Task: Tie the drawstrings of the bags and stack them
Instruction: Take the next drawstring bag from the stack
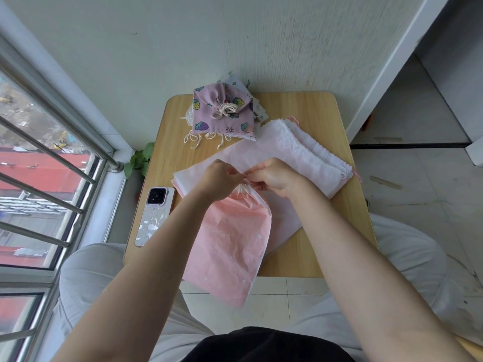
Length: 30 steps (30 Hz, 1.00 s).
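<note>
Phone [154, 215] left of bag [230, 241], tied bags [222, 111] behind.

no readable text, labels or numbers appear anywhere.

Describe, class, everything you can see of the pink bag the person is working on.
The pink bag looks like thin, crinkly, slightly translucent plastic with small white dots. Its mouth is gathered into pleats at the far end, where the left hand and right hand pinch its drawstring with their fingers. It lies lengthwise toward the person, its far part resting on a pile of flat pale bags, its near end hanging over the wooden table edge.
</note>
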Each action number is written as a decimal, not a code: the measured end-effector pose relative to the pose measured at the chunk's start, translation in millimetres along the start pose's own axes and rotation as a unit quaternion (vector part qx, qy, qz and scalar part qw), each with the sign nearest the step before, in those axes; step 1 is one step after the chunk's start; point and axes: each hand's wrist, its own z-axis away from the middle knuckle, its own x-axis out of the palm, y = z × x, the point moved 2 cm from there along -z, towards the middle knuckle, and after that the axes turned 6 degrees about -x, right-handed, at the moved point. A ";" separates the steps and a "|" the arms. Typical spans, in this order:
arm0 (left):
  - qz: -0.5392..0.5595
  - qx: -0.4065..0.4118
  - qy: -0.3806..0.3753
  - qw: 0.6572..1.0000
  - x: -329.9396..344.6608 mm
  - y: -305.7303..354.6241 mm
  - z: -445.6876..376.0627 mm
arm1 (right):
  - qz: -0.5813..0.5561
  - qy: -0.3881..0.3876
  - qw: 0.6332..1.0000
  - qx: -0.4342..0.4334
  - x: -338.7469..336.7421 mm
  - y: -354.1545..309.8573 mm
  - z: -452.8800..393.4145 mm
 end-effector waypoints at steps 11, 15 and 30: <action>-0.089 -0.038 -0.032 0.995 1.8 -25.5 -2.8 | 0.211 0.186 0.958 -0.057 -15.9 7.7 -10.1; -0.165 -0.057 -0.047 0.984 -5.6 -21.3 -1.7 | 0.204 0.192 0.959 -0.050 -14.3 9.3 -8.7; 0.182 -0.057 -0.020 0.981 -9.0 13.3 12.8 | 0.178 0.257 0.929 -0.200 -14.8 -36.7 -8.9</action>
